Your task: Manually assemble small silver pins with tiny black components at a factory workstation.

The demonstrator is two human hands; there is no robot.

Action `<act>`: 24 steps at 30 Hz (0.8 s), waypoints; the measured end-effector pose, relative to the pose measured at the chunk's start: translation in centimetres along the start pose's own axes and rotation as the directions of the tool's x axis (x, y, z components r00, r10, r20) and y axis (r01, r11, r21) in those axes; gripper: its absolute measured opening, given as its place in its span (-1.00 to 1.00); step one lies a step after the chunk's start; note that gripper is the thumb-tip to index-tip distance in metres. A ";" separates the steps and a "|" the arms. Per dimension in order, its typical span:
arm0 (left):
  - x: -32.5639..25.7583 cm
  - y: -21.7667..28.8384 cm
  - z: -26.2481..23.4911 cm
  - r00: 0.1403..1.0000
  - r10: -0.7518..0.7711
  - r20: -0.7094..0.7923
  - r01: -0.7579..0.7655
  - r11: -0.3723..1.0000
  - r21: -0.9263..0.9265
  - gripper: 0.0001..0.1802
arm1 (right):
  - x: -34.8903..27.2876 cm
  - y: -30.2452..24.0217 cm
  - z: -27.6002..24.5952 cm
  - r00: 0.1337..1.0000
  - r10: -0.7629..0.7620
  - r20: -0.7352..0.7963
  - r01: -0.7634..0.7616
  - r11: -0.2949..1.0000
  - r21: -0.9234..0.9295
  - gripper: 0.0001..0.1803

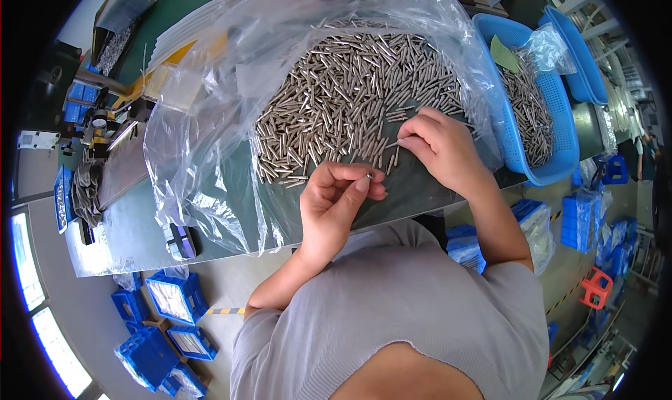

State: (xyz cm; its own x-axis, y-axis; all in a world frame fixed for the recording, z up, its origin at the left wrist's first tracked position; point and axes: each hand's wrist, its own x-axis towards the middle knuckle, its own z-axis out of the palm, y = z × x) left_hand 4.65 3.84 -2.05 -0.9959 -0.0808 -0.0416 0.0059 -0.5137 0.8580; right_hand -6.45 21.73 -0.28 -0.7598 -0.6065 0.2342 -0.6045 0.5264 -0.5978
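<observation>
A broad heap of small metal pins (343,85) lies on clear plastic sheeting on the green table. My left hand (334,202) is at the heap's near edge, its thumb and index finger pinched on a metal pin (369,175) seen nearly end-on. To its right, my right hand (441,144) reaches over the near right side of the heap. Its thumb and fingertips are pinched together beside the loose pins; a slim piece seems to show at the tips, too small to name. Two single pins (393,160) lie between my hands.
At the right stands a blue perforated basket (514,137) with more metal pins and a green tag (503,54). Crumpled clear plastic (189,148) spreads left of the heap. A small dark case (180,242) rests near the table's front edge. Blue crates (175,298) stand on the floor.
</observation>
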 end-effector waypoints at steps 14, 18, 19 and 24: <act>-0.1 0.0 0.2 1.000 -0.017 -0.006 0.017 0.999 0.040 -0.92 | -0.7 -3.3 -0.5 0.998 -0.056 0.027 0.042 0.932 0.360 -0.92; 0.0 0.3 0.3 0.999 -0.036 0.015 0.034 0.997 0.076 -0.93 | -0.2 -3.7 -0.4 0.994 -0.103 0.033 0.087 0.944 0.320 -0.92; 0.0 0.4 0.3 0.999 -0.044 0.014 0.043 0.994 0.098 -0.94 | -0.1 -3.7 -0.2 0.994 -0.102 0.034 0.086 0.944 0.320 -0.92; 0.2 0.2 0.2 0.999 -0.023 0.033 0.019 0.995 0.099 -0.94 | 0.0 -3.7 0.7 0.995 -0.089 0.037 0.068 0.918 0.391 -0.92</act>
State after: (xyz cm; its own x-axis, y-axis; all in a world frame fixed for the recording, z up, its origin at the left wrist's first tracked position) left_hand 4.45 3.88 -1.84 -0.9982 -0.0405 -0.0441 -0.0226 -0.4278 0.9036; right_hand -4.06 19.32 1.37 -0.6934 -0.6728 0.2579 -0.5129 0.2094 -0.8325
